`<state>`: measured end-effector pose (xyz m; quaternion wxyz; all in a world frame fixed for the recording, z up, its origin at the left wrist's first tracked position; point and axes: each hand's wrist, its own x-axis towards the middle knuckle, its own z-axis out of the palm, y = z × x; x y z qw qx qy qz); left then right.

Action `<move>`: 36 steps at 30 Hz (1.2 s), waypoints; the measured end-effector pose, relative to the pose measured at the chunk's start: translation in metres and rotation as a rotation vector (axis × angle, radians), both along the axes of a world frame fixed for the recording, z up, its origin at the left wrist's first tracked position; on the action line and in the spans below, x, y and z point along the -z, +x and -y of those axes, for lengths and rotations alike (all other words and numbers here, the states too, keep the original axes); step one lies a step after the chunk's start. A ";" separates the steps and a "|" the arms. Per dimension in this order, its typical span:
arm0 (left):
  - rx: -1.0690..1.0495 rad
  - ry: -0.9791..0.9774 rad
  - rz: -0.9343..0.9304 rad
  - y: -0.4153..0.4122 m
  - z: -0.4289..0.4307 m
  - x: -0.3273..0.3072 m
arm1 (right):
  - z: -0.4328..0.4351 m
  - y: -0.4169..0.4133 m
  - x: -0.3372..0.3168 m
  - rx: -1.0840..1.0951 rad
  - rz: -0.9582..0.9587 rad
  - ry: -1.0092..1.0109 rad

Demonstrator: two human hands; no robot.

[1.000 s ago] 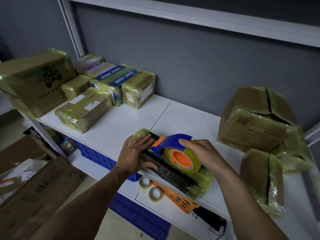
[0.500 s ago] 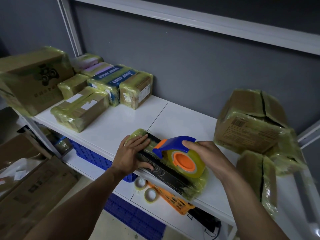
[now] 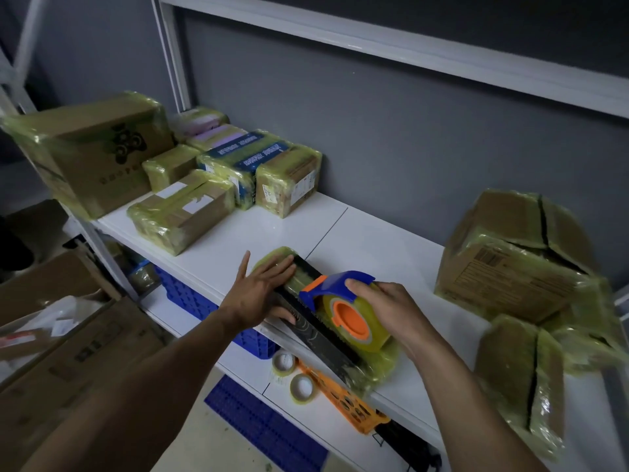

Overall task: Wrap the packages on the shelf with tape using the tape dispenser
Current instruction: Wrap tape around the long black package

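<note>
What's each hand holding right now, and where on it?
Right hand grips the tape dispenser over its blue top. Left hand holds nothing; it presses flat on the black package.

The white shelf [image 3: 374,247] is running from the middle left of the frame to the lower right, with a seam crossing it near the centre. A large taped box [image 3: 98,155] is standing at its left end, and a cluster of smaller taped packages [image 3: 238,168] is sitting just beside it. A long black package [image 3: 323,338] is lying along the front edge at centre. Two bulky taped boxes [image 3: 510,270] are sitting at the right, touching.
</note>
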<state>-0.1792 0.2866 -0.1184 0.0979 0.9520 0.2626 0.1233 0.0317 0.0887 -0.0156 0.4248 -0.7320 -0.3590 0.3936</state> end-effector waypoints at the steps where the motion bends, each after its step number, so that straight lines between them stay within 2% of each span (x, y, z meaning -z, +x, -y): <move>1: -0.008 0.001 -0.024 -0.001 -0.003 -0.003 | -0.003 -0.001 0.000 0.003 -0.001 0.003; 5: 0.042 0.058 -0.053 0.002 0.003 -0.004 | -0.004 0.005 0.004 0.037 -0.025 0.016; 10: -0.069 -0.039 0.129 0.012 0.027 0.005 | -0.001 0.003 0.005 0.040 -0.032 0.037; 14: -0.071 -0.063 0.164 0.012 0.025 0.003 | -0.003 0.001 0.000 0.047 -0.022 0.040; 27: -0.067 -0.054 0.157 0.012 0.026 0.001 | 0.024 0.013 -0.007 0.039 -0.023 0.036; 36: -0.053 -0.059 0.172 0.013 0.026 0.001 | 0.023 0.017 -0.010 0.015 -0.055 -0.039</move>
